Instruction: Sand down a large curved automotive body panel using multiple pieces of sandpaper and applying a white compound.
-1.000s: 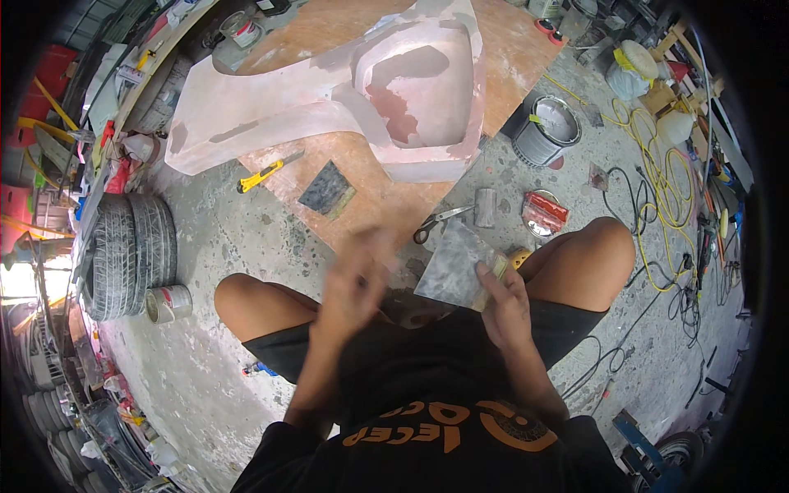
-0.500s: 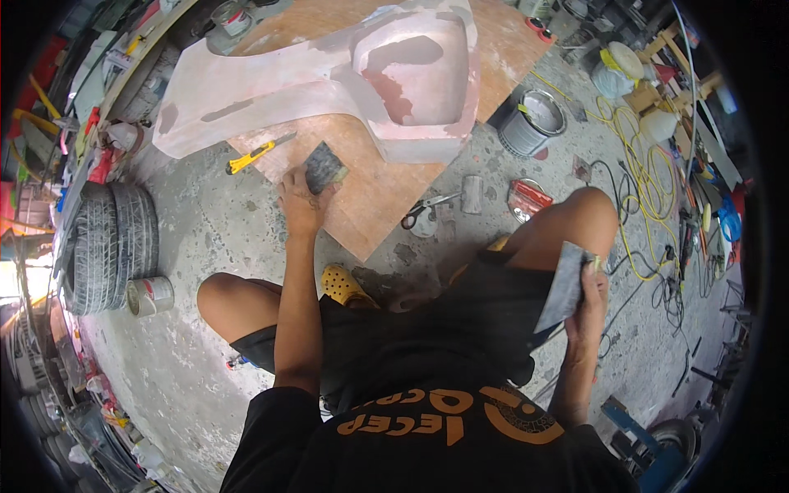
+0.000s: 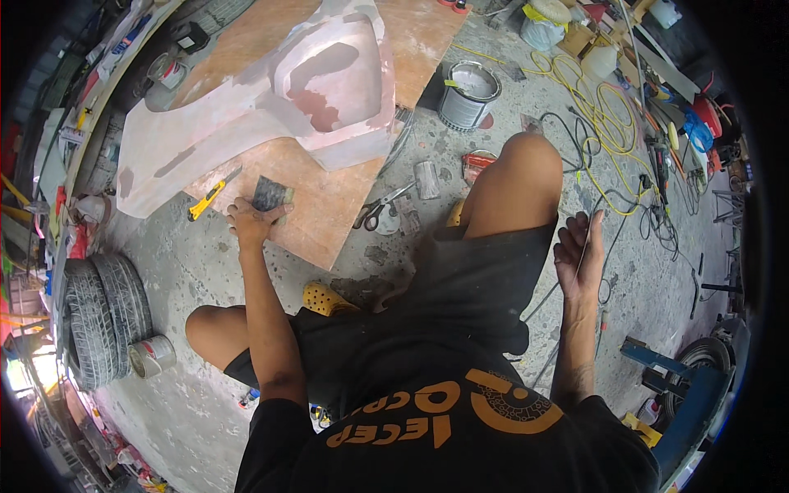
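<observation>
Your left hand [image 3: 255, 220] spreads at the dark square [image 3: 269, 194], near the board's [image 3: 320, 232] near-left edge, grip indiscernible; your right hand [image 3: 579, 258] clamps a thin sheet [image 3: 586, 245], apparently leaving its faces free.

Workshop flr [image 3: 189, 427] is grey concrete, rough, w/ dark chips & pale chalky patches. L side: 2 tyres [image 3: 86, 316] side by side, treads showing, tin can [image 3: 154, 357] just beside; strong white light [image 3: 25, 370] at the far L edge, blown out, can't tell if door or window. Upper L: long pale ledge [image 3: 119, 78] w/ misc. clutter. Upper R: yellow cable [image 3: 604, 123] in loose coils, blk cables [image 3: 657, 226] nr it, plus a translucent jug [image 3: 600, 62]. Lower R: blue metal stand [image 3: 699, 394] nr a wheel [image 3: 708, 353].
</observation>
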A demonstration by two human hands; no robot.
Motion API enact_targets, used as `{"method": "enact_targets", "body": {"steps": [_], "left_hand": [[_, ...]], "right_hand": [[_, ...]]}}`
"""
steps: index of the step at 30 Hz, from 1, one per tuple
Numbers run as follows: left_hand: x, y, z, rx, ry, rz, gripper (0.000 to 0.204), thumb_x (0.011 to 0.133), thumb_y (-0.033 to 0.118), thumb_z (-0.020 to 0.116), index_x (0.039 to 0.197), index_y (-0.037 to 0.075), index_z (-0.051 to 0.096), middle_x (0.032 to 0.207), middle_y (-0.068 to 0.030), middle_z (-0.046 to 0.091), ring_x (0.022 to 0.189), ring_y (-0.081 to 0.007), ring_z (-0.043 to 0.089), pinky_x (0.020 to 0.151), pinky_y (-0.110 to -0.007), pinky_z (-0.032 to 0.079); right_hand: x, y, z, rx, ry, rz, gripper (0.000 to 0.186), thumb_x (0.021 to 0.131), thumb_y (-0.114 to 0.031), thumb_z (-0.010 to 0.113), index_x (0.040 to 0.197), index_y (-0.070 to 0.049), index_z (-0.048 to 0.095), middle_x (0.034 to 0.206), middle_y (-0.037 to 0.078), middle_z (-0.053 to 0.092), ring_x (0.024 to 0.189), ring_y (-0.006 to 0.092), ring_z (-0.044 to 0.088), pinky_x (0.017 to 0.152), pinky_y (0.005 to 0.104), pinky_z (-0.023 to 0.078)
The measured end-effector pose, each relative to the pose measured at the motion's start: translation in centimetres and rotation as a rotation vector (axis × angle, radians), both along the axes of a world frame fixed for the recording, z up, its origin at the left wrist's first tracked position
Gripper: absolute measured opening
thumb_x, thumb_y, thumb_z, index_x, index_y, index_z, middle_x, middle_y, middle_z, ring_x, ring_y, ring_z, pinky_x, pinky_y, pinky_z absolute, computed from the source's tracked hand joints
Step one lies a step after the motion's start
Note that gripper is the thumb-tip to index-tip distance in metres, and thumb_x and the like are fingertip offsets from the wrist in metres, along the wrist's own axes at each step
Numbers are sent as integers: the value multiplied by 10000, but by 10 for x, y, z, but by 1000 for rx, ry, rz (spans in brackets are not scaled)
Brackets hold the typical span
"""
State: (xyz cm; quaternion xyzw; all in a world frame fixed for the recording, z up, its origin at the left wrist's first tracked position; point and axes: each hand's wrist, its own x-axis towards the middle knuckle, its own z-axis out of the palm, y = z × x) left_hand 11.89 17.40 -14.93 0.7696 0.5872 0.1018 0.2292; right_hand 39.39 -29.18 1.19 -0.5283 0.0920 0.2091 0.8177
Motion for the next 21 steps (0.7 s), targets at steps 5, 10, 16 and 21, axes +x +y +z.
{"method": "enact_targets", "body": {"steps": [5,10,16,21], "left_hand": [[-31,20,-2,-4,-279,-67,1035,556,462,953,1285,-33,409,1002,-176,596,953,-288,594,832,-401,502],[-26,-10,14,-53,-329,-82,772,703,379,892,1192,-68,495,896,-138,604,796,-218,563,702,-347,500],[-22,-69,41,-623,-848,163,816,857,633,672,1312,-31,539,1047,-74,603,896,-176,550,767,-289,440],[16,-127,75,-1065,-1530,-92,1073,756,694,710,1505,41,304,1378,-110,479,910,-212,534,755,-321,478]], "right_hand": [[57,-4,-16,262,-40,4,334,980,-412,632,825,-122,575,708,-41,472,577,57,389,479,211,303],[107,2,-32,361,-34,-184,291,1022,-264,587,802,-77,552,697,-28,436,593,70,372,519,211,326],[146,3,-126,509,68,-74,281,999,-328,610,906,-64,644,779,72,663,692,158,616,569,269,471],[143,11,-163,489,207,103,349,979,-415,608,948,-69,639,800,74,661,698,171,634,608,321,520]]}}
